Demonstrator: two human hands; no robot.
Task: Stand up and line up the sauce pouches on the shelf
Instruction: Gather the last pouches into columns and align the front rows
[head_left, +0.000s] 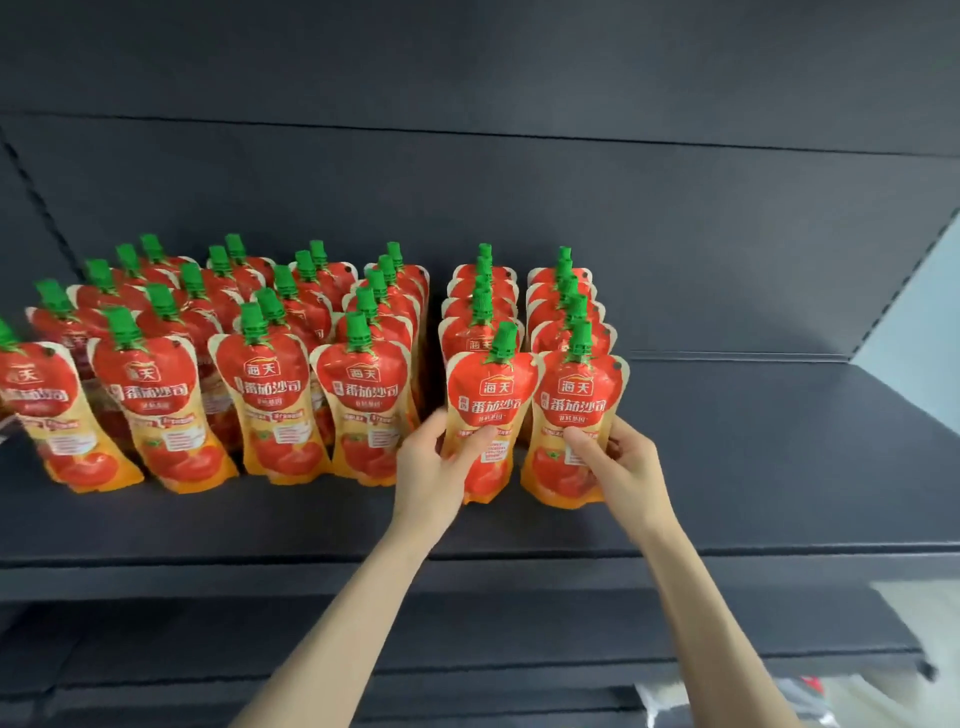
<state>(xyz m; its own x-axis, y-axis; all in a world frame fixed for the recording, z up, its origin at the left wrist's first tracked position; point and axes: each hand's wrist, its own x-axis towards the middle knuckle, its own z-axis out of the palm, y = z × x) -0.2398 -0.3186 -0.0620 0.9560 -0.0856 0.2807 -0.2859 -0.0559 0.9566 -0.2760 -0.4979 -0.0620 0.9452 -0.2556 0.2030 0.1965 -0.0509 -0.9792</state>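
Upright rows of red and orange plastic sauce pouches with green screw caps (270, 405) fill the dark grey metal shelf (779, 467) from its left edge toward the middle, and several of them lean left. Right of these, the left hand (431, 467) has its grip curled round the lower half of a front pouch (491, 395), which tilts slightly at the head of its column. Just beside it, the right hand (628, 467) holds the next front pouch (576, 400) in its grip, thumb across the label. This pouch stands upright, heading the rightmost column.
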